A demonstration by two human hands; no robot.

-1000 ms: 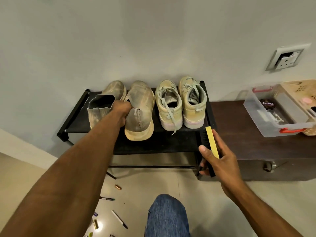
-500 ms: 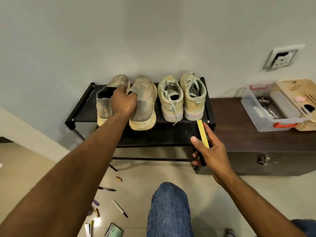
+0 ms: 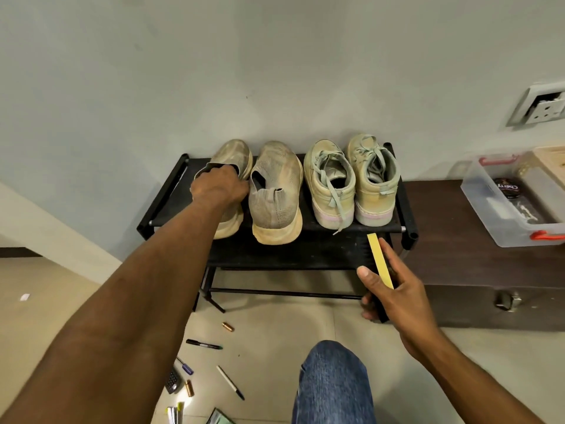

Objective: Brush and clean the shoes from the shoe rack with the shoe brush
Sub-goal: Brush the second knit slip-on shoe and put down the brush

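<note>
Reaching forward in the head view, the left hand [image 3: 218,188] grips the collar of the leftmost knit shoe [image 3: 232,166], fingers curled into its opening. That shoe sits at the left end of the top shelf of the black rack [image 3: 305,249]. Just beside it stands the second knit shoe [image 3: 276,194], then two laced sneakers [image 3: 351,182] side by side, all with toes toward the wall. The right hand [image 3: 394,298] holds the brush [image 3: 380,261] low, in front of the rack's right end, thumb and fingers clamped on its sides, yellow back facing up. Right of the rack, a clear box [image 3: 501,206] rests on a dark chest [image 3: 477,270]. Pens [image 3: 204,344] and batteries [image 3: 227,326] lie on the floor near a denim-clad knee [image 3: 333,384].
</note>
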